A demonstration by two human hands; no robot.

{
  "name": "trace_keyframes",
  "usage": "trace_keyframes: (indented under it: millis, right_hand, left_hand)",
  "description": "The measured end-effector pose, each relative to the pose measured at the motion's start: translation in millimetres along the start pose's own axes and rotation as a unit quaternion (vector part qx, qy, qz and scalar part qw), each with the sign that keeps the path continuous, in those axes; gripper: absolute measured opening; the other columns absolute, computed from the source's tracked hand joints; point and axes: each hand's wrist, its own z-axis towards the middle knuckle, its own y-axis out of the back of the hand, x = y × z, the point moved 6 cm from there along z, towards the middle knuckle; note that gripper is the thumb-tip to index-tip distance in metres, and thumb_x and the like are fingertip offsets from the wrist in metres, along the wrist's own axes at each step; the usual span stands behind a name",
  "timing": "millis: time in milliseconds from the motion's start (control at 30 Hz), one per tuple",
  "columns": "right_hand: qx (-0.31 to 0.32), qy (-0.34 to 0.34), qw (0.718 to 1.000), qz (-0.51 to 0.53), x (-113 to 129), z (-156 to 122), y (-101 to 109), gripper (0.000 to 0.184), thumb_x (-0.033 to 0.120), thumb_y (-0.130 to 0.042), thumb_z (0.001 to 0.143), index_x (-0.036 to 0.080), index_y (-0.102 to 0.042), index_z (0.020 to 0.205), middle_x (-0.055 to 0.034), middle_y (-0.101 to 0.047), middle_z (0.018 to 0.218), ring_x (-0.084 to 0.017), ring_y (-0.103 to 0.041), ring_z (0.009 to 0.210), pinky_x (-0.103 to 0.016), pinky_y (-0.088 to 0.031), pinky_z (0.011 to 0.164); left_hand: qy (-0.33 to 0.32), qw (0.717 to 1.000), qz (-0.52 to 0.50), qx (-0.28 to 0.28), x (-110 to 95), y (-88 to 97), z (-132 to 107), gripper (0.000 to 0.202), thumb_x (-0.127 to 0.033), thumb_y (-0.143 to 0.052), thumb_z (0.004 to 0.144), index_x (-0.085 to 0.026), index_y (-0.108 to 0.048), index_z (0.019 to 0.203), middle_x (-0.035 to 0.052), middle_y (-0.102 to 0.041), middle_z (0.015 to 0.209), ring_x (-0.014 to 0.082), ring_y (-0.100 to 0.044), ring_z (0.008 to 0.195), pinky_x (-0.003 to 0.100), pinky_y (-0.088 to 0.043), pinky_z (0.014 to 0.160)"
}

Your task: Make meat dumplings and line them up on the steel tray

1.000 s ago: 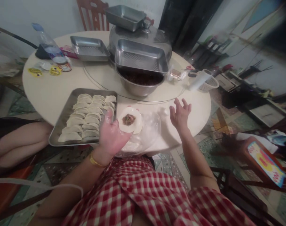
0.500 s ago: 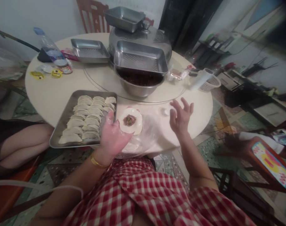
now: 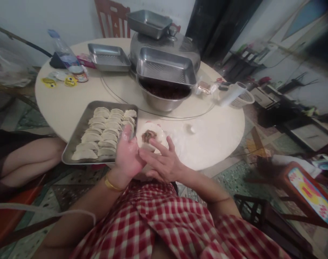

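My left hand [image 3: 127,156] holds a round dumpling wrapper [image 3: 155,132] with a dab of meat filling [image 3: 149,135] in its middle. My right hand [image 3: 164,162] lies beside it with its fingers stretched out, their tips touching the wrapper's near edge. Just left of the hands stands a metal tray [image 3: 77,133] with several folded dumplings [image 3: 104,131] in rows. A steel bowl of dark filling [image 3: 164,94] sits beyond the wrapper, with a metal tray [image 3: 165,67] resting on its rim.
The round cream table [image 3: 215,133] also carries an empty metal tray [image 3: 108,57], a big lidded pot [image 3: 164,41], a plastic bottle [image 3: 63,54] and a white basket [image 3: 241,98]. Another person's bare legs [image 3: 26,158] are at the left. A dark wooden stool [image 3: 261,212] stands on the right.
My right hand has come back from the open table on the right to the wrapper in my left hand. The view has shifted slightly.
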Motion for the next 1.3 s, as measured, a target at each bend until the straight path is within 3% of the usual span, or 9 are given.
trace_keyframes:
  millis: [200, 400, 600, 767, 867, 1100, 1300]
  right_hand:
    - [-0.048, 0.015, 0.999, 0.018, -10, -13, 23, 0.044, 0.041, -0.04, 0.097, 0.017, -0.062, 0.126, -0.0034, -0.071, 0.124, -0.023, -0.025, 0.15, -0.051, -0.002, 0.127]
    - [-0.041, 0.041, 0.998, 0.025, -9, -12, 22, 0.041, 0.043, -0.043, 0.096, 0.02, -0.064, 0.123, -0.0001, -0.071, 0.124, -0.023, -0.032, 0.148, -0.052, -0.005, 0.127]
    - [-0.027, 0.043, 0.999, -0.001, -10, -14, 20, 0.041, 0.044, -0.038, 0.098, 0.025, -0.064, 0.123, 0.0044, -0.069, 0.128, -0.022, -0.031, 0.148, -0.051, -0.003, 0.127]
    - [-0.048, 0.038, 0.998, -0.004, -15, -20, 23, 0.039, 0.042, -0.051, 0.092, 0.022, -0.064, 0.123, -0.0014, -0.068, 0.129, -0.023, -0.029, 0.149, -0.051, -0.002, 0.127]
    - [-0.081, 0.041, 0.996, -0.006, -17, -24, 27, 0.035, 0.037, -0.048, 0.092, 0.022, -0.067, 0.117, -0.0011, -0.07, 0.125, -0.021, -0.036, 0.146, -0.049, -0.007, 0.127]
    - [-0.152, 0.052, 0.986, -0.041, -19, -31, 36, 0.026, 0.024, -0.05, 0.087, 0.032, -0.069, 0.102, 0.0088, -0.076, 0.108, -0.016, -0.052, 0.133, -0.045, -0.018, 0.126]
    - [-0.216, -0.058, 0.971, -0.087, -32, -34, 36, 0.028, 0.027, -0.057, 0.084, 0.037, -0.063, 0.11, 0.0068, -0.07, 0.12, -0.015, -0.041, 0.14, -0.044, -0.025, 0.123]
  left_hand:
    - [-0.016, 0.999, 0.001, 0.029, -2, -0.1, 0, 0.061, -0.056, -0.029, 0.098, -0.012, -0.063, 0.121, 0.0115, -0.073, 0.114, 0.0276, -0.059, 0.123, 0.043, -0.046, 0.105]
    - [0.015, 0.999, 0.012, 0.043, 4, -9.0, -2, 0.06, -0.058, -0.03, 0.097, -0.015, -0.065, 0.117, 0.0087, -0.076, 0.104, 0.0289, -0.061, 0.12, 0.047, -0.045, 0.105]
    - [0.022, 0.999, 0.018, 0.033, 5, -8.9, -3, 0.062, -0.057, -0.027, 0.098, -0.014, -0.06, 0.129, 0.0109, -0.071, 0.12, 0.0295, -0.06, 0.122, 0.047, -0.044, 0.105]
    - [0.008, 0.999, 0.021, 0.026, 3, -9.7, -1, 0.065, -0.057, -0.027, 0.098, -0.013, -0.053, 0.138, 0.0134, -0.067, 0.127, 0.0311, -0.058, 0.124, 0.05, -0.045, 0.104]
    - [-0.015, 1.0, 0.023, 0.01, 1, -6.7, 0, 0.067, -0.056, -0.031, 0.097, -0.011, -0.046, 0.144, 0.0153, -0.067, 0.127, 0.0304, -0.058, 0.124, 0.048, -0.045, 0.105]
    - [-0.019, 0.999, 0.031, 0.001, 2, -7.5, 0, 0.064, -0.05, -0.035, 0.098, -0.005, -0.044, 0.143, 0.0177, -0.066, 0.126, 0.0303, -0.058, 0.125, 0.045, -0.043, 0.108]
    - [-0.003, 0.999, 0.047, 0.006, 8, -12.2, -2, 0.052, -0.038, -0.038, 0.098, -0.011, -0.047, 0.142, 0.0152, -0.066, 0.129, 0.0296, -0.056, 0.127, 0.046, -0.046, 0.105]
